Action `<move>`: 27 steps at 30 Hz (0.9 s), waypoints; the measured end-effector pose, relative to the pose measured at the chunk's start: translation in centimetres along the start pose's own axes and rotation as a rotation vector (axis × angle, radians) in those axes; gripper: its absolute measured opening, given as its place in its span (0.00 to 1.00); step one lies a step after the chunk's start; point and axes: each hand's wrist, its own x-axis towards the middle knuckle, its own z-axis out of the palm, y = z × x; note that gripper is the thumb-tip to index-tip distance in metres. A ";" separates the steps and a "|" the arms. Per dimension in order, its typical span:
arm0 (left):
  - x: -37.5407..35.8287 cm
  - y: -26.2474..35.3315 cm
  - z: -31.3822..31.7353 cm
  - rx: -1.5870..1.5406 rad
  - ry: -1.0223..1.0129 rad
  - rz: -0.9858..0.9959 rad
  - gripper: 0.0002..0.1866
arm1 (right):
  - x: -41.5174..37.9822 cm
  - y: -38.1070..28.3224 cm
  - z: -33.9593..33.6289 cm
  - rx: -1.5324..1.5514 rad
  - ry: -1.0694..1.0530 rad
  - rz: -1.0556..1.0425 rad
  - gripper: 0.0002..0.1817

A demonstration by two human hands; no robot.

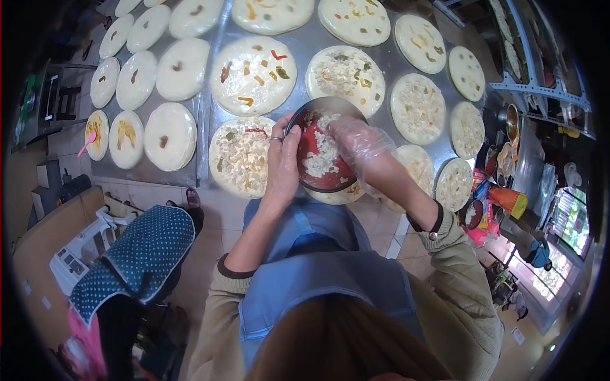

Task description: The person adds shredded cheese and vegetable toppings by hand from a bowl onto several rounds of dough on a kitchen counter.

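Note:
My left hand (286, 159), wearing a ring, grips the left rim of a dark-rimmed bowl with a red inside (310, 143). White crumbly topping (322, 152) lies in the bowl. My right hand (356, 143), in a clear plastic glove, reaches into the bowl from the right; its fingers look bunched and blurred, and what they hold is hidden. Below and left of the bowl is a round dough (238, 165) covered in white crumbles. Behind the bowl, another round dough (340, 82) carries crumbles and coloured pieces. A further dough is partly hidden under the bowl.
Many dough rounds cover the metal table (203, 95). A pink spoon (89, 141) rests on one at left. At lower left are a person in a dotted apron (152, 247) and a white machine (79, 254). A blue rack (540, 101) and another bowl (472, 214) are at right.

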 end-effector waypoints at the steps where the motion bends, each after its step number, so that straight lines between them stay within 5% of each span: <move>1: -0.1 -0.1 -0.1 0.000 0.001 0.003 0.23 | 0.6 -0.4 0.0 0.025 0.030 0.015 0.10; 5: -0.4 0.4 0.1 0.009 -0.007 -0.002 0.23 | 0.8 -2.5 -1.5 -0.229 0.027 -0.046 0.11; 8: -0.7 0.4 0.1 -0.004 -0.002 -0.003 0.22 | -0.5 -0.2 -0.5 -0.218 -0.019 -0.072 0.14; 11: -0.7 -0.6 0.0 0.031 0.027 -0.003 0.22 | -2.0 -1.0 3.4 -0.221 -0.110 0.147 0.16; 14: -0.9 -1.3 -0.1 0.012 0.040 -0.044 0.21 | -4.0 -1.6 5.6 -0.213 -0.084 0.006 0.17; 17: -1.3 -1.5 0.2 -0.009 0.047 -0.061 0.21 | -3.9 -3.1 4.8 0.028 -0.212 0.153 0.15; 20: -1.7 -2.1 0.5 -0.056 0.077 -0.067 0.22 | -5.5 -3.5 5.6 0.133 -0.022 0.198 0.12; 27: -1.4 -3.4 0.8 -0.041 0.105 -0.071 0.22 | -5.5 -3.3 6.3 0.172 0.003 0.304 0.10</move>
